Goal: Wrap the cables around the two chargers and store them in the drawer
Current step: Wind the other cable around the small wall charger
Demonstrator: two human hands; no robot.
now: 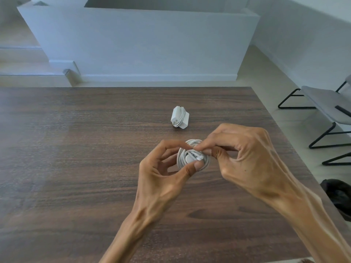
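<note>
A white charger (180, 117) with its cable wound around it lies on the dark wooden table (76, 149), just beyond my hands. A second white charger (190, 158), wrapped in loops of white cable, is held above the table. My left hand (163, 175) grips it between thumb and fingers. My right hand (241, 158) pinches the cable at the top of the bundle with thumb and forefinger. The cable's plug end lies across the front of the bundle. No drawer is in view.
A white partition wall (142, 44) stands beyond the table's far edge. Grey chairs with black metal legs (326, 114) sit to the right of the table. A dark bag (338, 196) lies on the floor at the right.
</note>
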